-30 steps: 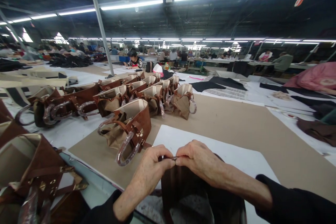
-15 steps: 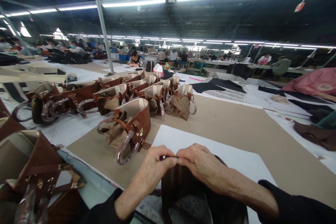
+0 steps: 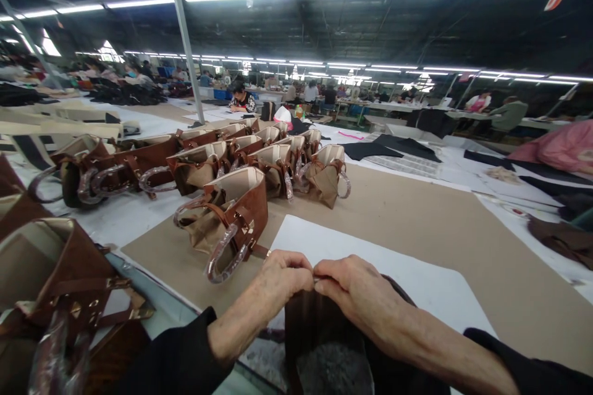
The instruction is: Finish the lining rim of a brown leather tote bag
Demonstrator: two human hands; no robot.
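At the near edge of the table, right below the person's chest, a dark piece (image 3: 301, 339) hangs partly over a white sheet (image 3: 430, 278), its top edge caught in both hands. The left hand (image 3: 290, 274) pinches that edge between thumb and curled fingers; the right hand (image 3: 349, 284) grips just beside it, thumb under forefinger, the tips almost meeting. From where I stand, the work on this edge looks under way rather than finished: only a short stretch is nipped together, and I'd judge the rest has yet to be handled. Past the left forearm stands a brown bag (image 3: 83, 253), and beyond the hands another bag (image 3: 250, 210) on brown paper (image 3: 407, 210), both with handles on and mouths open. A cluster of bags (image 3: 152, 160) behind looks about as far along.

What lies between the fingertips is hidden, and the dark piece's lower part runs out of view; its grey patch could be lining or film. The left bag is cut off too. Farther off, a worker (image 3: 241, 99) bends over a table, hands too small to read.
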